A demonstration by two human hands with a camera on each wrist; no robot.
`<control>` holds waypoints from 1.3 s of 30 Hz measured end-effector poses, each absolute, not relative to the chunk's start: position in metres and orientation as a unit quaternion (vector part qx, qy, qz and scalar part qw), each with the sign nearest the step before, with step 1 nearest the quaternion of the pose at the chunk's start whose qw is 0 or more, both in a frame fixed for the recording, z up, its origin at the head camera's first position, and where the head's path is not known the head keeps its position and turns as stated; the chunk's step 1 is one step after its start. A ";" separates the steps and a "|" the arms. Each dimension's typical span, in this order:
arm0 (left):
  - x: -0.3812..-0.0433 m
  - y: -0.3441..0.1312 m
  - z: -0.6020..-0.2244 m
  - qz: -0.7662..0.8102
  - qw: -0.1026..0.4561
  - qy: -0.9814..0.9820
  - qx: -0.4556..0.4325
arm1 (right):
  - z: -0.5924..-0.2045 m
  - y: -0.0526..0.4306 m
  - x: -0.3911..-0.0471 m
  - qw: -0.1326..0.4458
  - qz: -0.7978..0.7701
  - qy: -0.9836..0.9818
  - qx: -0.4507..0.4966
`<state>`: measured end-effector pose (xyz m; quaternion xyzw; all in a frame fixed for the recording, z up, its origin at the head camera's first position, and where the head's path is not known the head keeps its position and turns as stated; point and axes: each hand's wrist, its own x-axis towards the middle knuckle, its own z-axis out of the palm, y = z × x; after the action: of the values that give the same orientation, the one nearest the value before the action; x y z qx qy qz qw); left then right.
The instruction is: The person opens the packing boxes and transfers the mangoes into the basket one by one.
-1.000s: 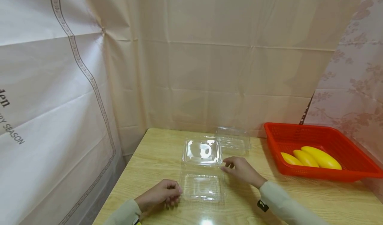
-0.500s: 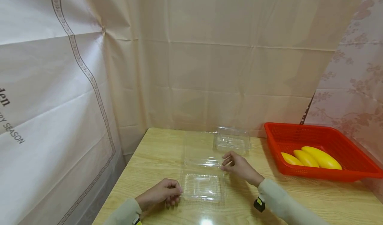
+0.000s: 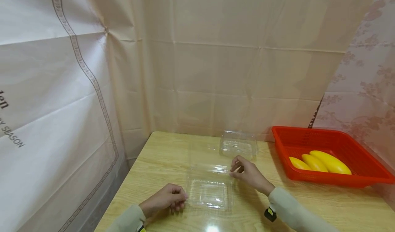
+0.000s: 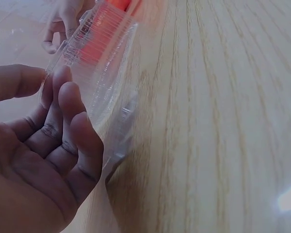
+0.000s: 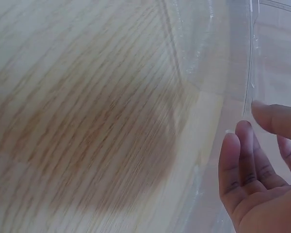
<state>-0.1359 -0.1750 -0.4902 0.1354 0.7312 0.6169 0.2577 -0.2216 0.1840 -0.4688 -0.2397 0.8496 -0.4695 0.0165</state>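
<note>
A clear plastic clamshell container (image 3: 208,194) lies unfolded above the wooden table, its see-through lid (image 3: 205,156) stretching away from me behind the base. My left hand (image 3: 166,197) pinches the left rim of the base between thumb and index finger, which the left wrist view shows close up, the other fingers bent beside it. On the opposite side, my right hand (image 3: 249,174) holds the container's right edge near the hinge. In the right wrist view the thumb and fingertips (image 5: 245,128) of my right hand meet at that thin plastic edge.
Another clear clamshell container (image 3: 238,146) stands at the table's back edge, partly overlapped by the lid. A red plastic basket (image 3: 333,181) on the right holds several yellow, mango-like fruits (image 3: 330,161). Beige cloth (image 3: 210,71) hangs behind the wooden table (image 3: 154,156).
The bright glare on the lid has gone and its outline has become fainter, as its angle shifted. My right hand has turned slightly at the edge; my left hand has stayed in place.
</note>
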 end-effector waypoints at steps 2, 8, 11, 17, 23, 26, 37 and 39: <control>-0.136 -0.176 -0.490 0.618 0.255 0.731 0.135 | -0.469 0.184 -0.221 0.009 -0.462 0.850 -0.251; -0.136 -0.176 -0.491 0.623 0.254 0.728 0.137 | -0.470 0.188 -0.216 0.012 -0.434 0.854 -0.287; -0.136 -0.176 -0.491 0.623 0.254 0.728 0.136 | -0.471 0.192 -0.212 0.027 -0.426 0.853 -0.300; -0.136 -0.176 -0.491 0.621 0.253 0.729 0.138 | -0.468 0.195 -0.203 0.113 -0.464 0.835 -0.274; -0.135 -0.175 -0.491 0.622 0.246 0.728 0.148 | -0.466 0.197 -0.195 0.177 -0.482 0.822 -0.245; -0.134 -0.176 -0.492 0.625 0.242 0.726 0.153 | -0.466 0.197 -0.192 0.183 -0.487 0.817 -0.246; -0.138 -0.180 -0.494 0.643 0.267 0.703 0.146 | -0.468 0.196 -0.189 0.218 -0.503 0.801 -0.241; -0.138 -0.180 -0.494 0.652 0.268 0.696 0.139 | -0.468 0.195 -0.189 0.218 -0.506 0.800 -0.237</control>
<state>-0.1379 -0.1802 -0.4943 0.1393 0.6956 0.6518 0.2681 -0.1892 0.1953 -0.4685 -0.2369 0.8001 -0.5064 0.2176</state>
